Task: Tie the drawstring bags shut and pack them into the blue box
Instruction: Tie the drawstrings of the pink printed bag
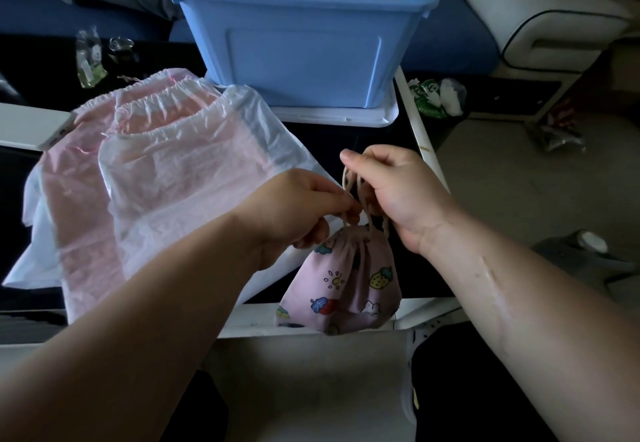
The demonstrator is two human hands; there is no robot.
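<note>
A small pink drawstring bag (346, 285) with fruit and sun prints hangs at the table's front edge, its mouth gathered tight. Its cream cords (360, 192) run up between both hands. My left hand (298, 209) pinches the cords just above the bag's neck. My right hand (388, 185) grips the looped cords a little higher and to the right. The blue box (298, 46) stands behind on a white lid, open at the top. Several flat pink and white plastic drawstring bags (156, 171) lie overlapped to the left of my hands.
A white lid (363, 117) sits under the box on the dark table. Small clear packets (90, 60) lie at the far left. A green and white wrapper (436, 95) is off the table's right edge, above the floor. A white device (31, 126) lies at the left edge.
</note>
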